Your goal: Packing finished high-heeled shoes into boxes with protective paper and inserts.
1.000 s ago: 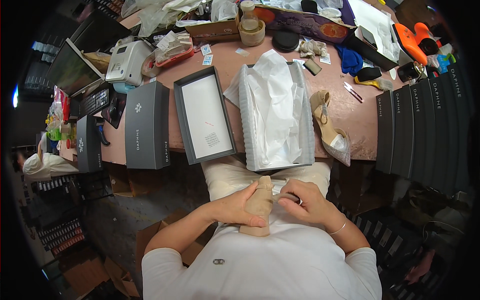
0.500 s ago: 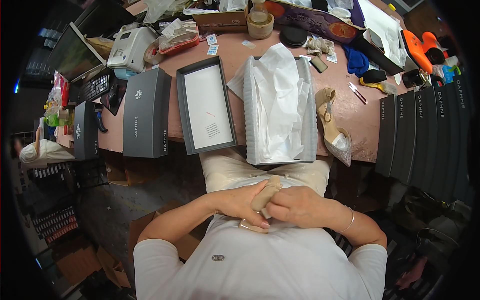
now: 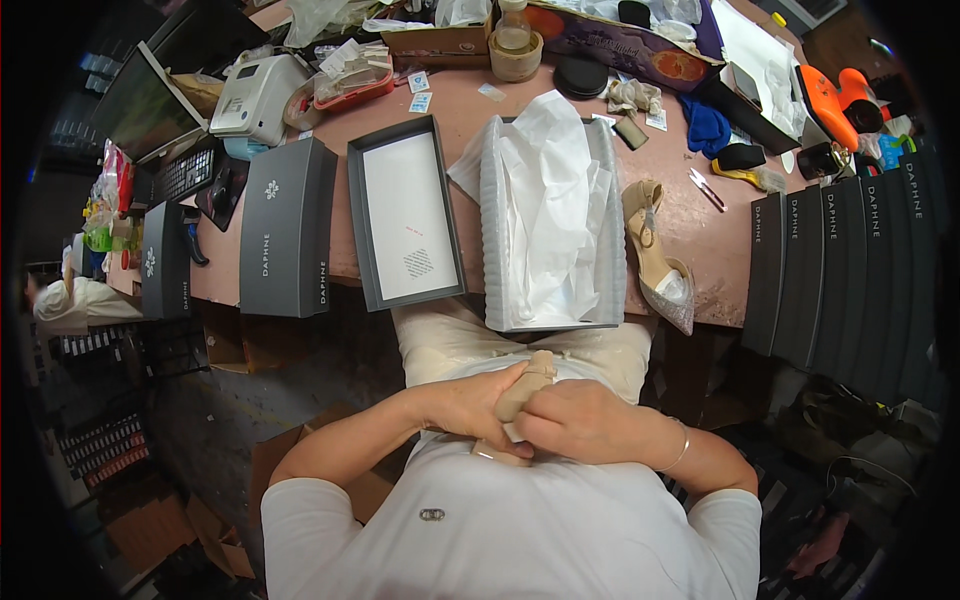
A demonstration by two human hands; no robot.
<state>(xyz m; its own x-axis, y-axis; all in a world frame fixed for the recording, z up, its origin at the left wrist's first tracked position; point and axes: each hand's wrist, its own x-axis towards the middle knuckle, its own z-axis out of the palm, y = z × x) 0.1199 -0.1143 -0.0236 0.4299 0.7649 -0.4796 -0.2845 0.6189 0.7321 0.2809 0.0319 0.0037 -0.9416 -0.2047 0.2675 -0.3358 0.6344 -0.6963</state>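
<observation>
Close to my belly I hold a beige shoe (image 3: 517, 396), sole and heel partly showing between my hands. My left hand (image 3: 468, 405) is wrapped around it from the left side. My right hand (image 3: 575, 418) is closed against the shoe, its fingertips pinched around a small white piece (image 3: 513, 432) whose kind I cannot make out. On the table ahead, a matching sandal (image 3: 655, 255) with an ankle strap and glittery pointed toe lies beside an open box (image 3: 487, 230) lined with white tissue paper (image 3: 560, 200).
A dark grey box lid (image 3: 453, 215) lies open side up left of the tissue-lined box. Closed grey shoeboxes (image 3: 282, 225) stand further left, and several more (image 3: 850, 270) line the right edge. Thread snips (image 3: 707, 188), a blue cloth (image 3: 708, 125) and a white printer (image 3: 262, 97) sit farther back.
The view has shifted slightly, so the table things appear a little to the left. My right fingers have moved slightly against the shoe; both hands keep their hold.
</observation>
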